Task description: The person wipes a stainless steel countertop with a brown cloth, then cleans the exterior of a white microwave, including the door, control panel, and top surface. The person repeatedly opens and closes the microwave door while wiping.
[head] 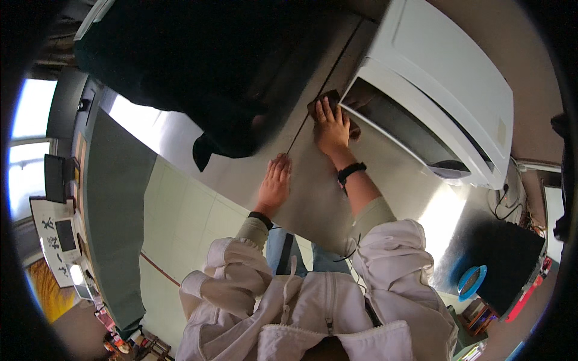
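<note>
My right hand presses a dark brown cloth against a grey metal tabletop, beside the lower front corner of a white appliance with a dark front panel. The cloth shows around the fingers and is mostly covered by the hand. My left hand rests flat on the same tabletop, its fingers extended and nothing in it. Its fingertips lie at the near end of a dark seam that runs across the metal towards the cloth.
A dark cloth cover drapes over the tabletop at upper left. At right stand a black-topped surface and a blue-rimmed round item. A grey-green counter runs along the left, past the pale tiled floor. Cables hang behind the appliance.
</note>
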The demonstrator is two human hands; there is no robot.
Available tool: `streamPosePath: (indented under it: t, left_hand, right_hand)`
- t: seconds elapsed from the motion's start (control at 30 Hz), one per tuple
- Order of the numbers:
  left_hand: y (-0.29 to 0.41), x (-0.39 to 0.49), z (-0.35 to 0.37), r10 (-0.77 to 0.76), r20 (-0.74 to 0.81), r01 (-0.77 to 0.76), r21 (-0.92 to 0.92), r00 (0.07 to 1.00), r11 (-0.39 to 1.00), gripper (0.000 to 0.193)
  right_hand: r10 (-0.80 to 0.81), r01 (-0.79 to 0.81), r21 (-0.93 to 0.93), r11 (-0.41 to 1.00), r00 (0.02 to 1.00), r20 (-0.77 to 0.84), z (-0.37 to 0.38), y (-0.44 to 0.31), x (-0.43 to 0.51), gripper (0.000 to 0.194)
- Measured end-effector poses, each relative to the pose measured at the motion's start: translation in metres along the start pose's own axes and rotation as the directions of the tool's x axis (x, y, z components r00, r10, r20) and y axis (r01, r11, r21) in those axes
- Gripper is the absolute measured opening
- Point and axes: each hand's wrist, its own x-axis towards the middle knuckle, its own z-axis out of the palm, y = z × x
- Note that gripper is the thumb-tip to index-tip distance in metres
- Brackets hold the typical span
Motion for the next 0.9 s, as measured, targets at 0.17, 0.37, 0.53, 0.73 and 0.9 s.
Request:
streamPosePath:
  t: [0.17,0.37,0.53,0.73,0.9]
  left_hand:
    - [-0.001,-0.001,0.003,0.01,-0.053,-0.008,0.039,0.999,0.999,0.039]
    - [-0.001,0.0,0.002,0.043,-0.153,-0.053,-0.062,0.987,0.997,0.037]
    - [-0.01,-0.008,-0.003,-0.017,-0.205,-0.043,-0.286,0.979,0.957,0.039]
    - [-0.049,-0.033,-0.03,-0.155,-0.395,-0.026,-0.415,0.905,0.909,0.041]
    - [-0.077,-0.063,-0.061,-0.152,-0.34,0.0,-0.408,0.928,0.913,0.033]
  right_hand:
    - [-0.011,0.014,-0.096,0.995,1.0,0.024,0.003,-0.007,0.021,0.063]
    - [-0.05,0.063,-0.183,0.981,0.996,0.071,0.014,-0.017,-0.015,0.059]
    - [-0.128,0.134,-0.106,0.985,0.99,0.066,0.027,-0.061,-0.078,0.061]
    - [-0.252,0.256,-0.008,0.967,0.957,0.147,0.037,-0.125,-0.185,0.059]
    - [-0.277,0.277,0.014,0.961,0.955,0.102,0.043,-0.133,-0.239,0.053]
